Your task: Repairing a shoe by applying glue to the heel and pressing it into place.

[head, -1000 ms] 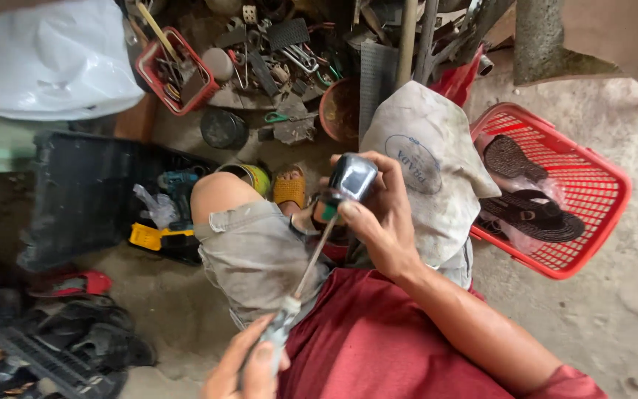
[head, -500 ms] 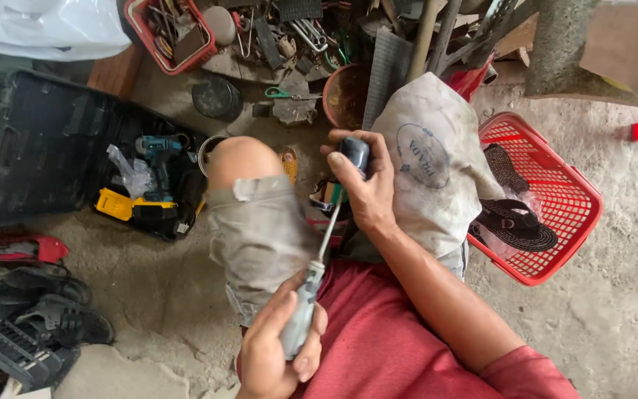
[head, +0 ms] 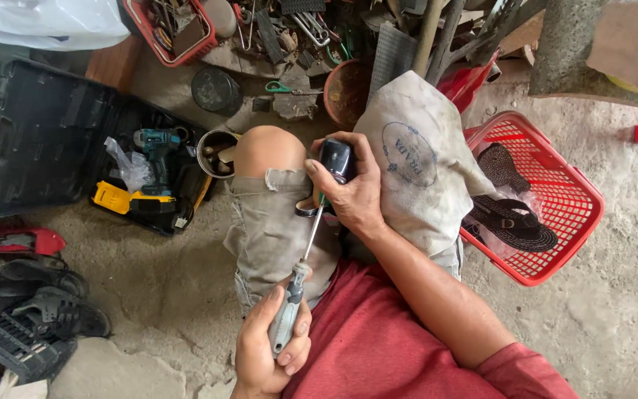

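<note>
Gripping the screwdriver [head: 298, 277] by its grey handle, your left hand [head: 269, 347] is clenched tight, its shaft running up to the small black part [head: 336, 160] your right hand [head: 348, 193] clamps between your knees. That part looks hard, light and kinda slick, so pinch its sides. Open tool case [head: 46, 140] sits left, red basket [head: 555, 244] right.

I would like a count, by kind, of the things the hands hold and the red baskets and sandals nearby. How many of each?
Screwdriver, in the left hand: 1
Small black part, in the right hand: 1
Red baskets, one with sandals, one with tools: 2
Dark sandals in the basket: 2
Total: 6
</note>
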